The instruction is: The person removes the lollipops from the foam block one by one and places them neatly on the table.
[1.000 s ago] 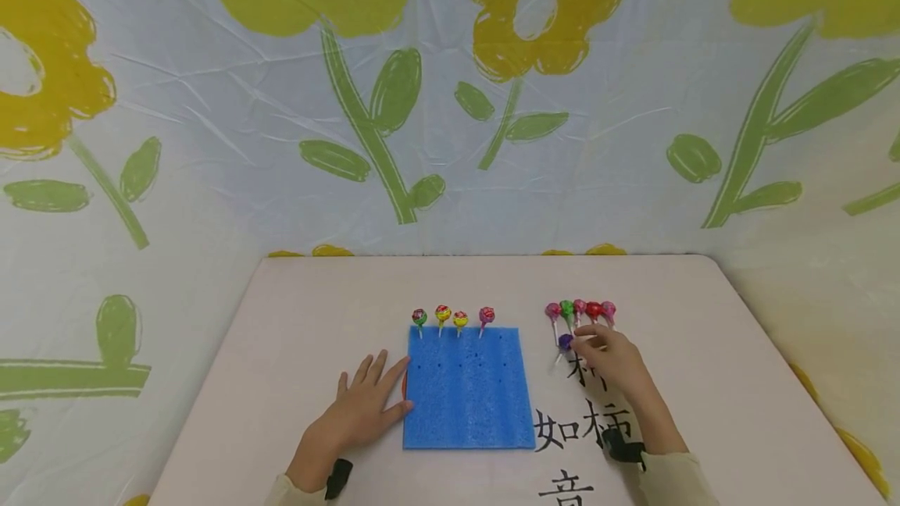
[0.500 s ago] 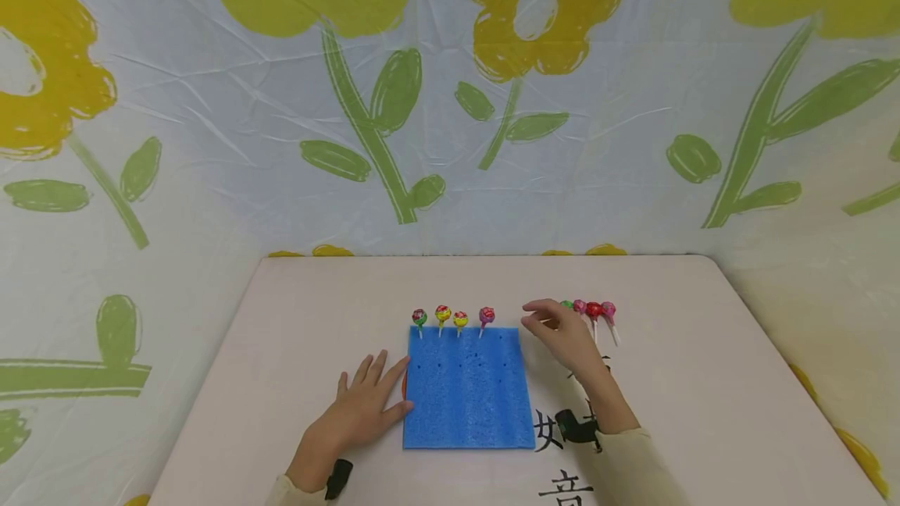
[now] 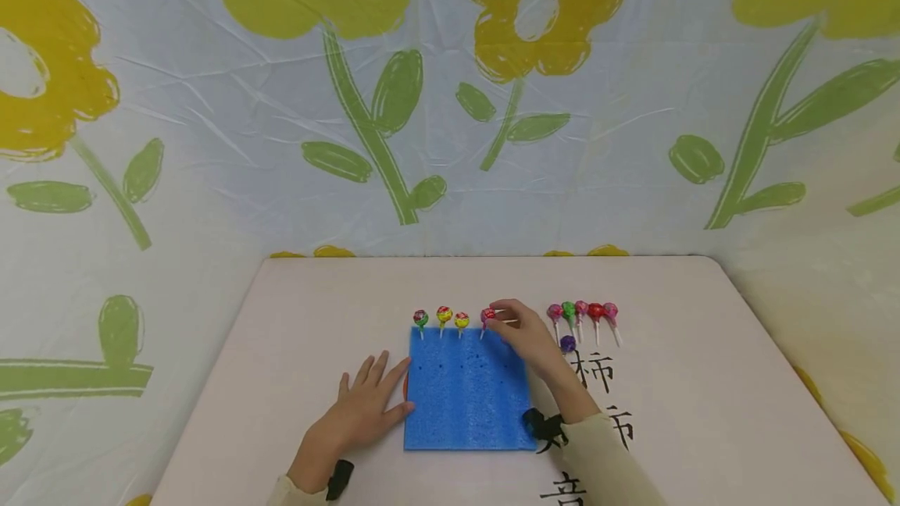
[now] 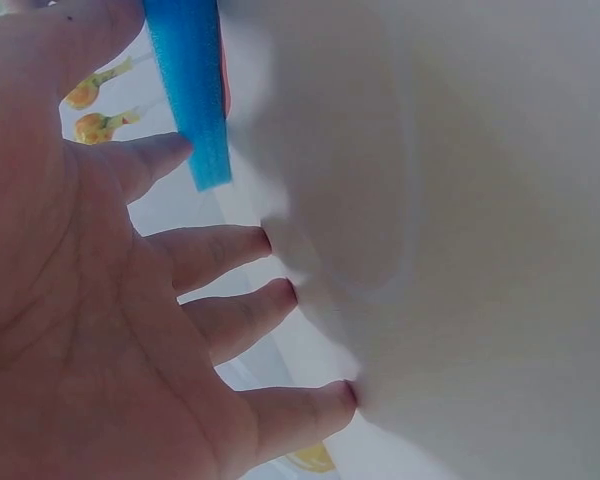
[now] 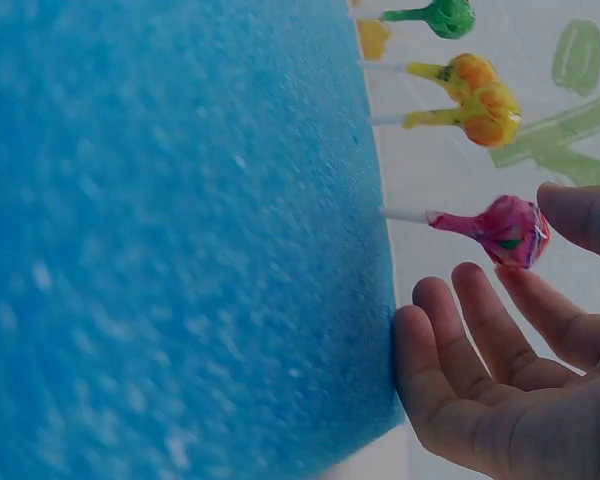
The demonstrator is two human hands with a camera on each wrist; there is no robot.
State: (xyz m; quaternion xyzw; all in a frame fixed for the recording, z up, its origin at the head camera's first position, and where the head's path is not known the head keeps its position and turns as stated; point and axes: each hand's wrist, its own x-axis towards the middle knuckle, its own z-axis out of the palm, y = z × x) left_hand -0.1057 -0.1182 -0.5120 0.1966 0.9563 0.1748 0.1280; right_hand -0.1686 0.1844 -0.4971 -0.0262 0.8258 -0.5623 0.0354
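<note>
A blue foam block (image 3: 469,404) lies on the table, with several wrapped lollipops upright along its far edge: a green one (image 3: 420,318), two yellow ones (image 3: 444,315) and a pink-purple lollipop (image 5: 512,232). My right hand (image 3: 523,334) is over the block's far right corner. Its thumb and index finger pinch the pink-purple candy head from two sides, while the other fingers curl below, near the foam. My left hand (image 3: 369,404) rests spread out, thumb and index finger against the foam's left edge; its other fingertips (image 4: 280,292) touch the table.
Right of the foam, several loose lollipops lie in a row, among them a green one (image 3: 569,310) and a red one (image 3: 596,311). A dark purple lollipop (image 3: 567,344) lies just before them. Black characters (image 3: 562,489) mark the tabletop. A flowered cloth (image 3: 450,201) hangs behind.
My right hand has moved left from the dark purple lollipop, carrying nothing visible, to the pink-purple one in the foam. The purple lollipop stays by the row. My left hand has not moved.
</note>
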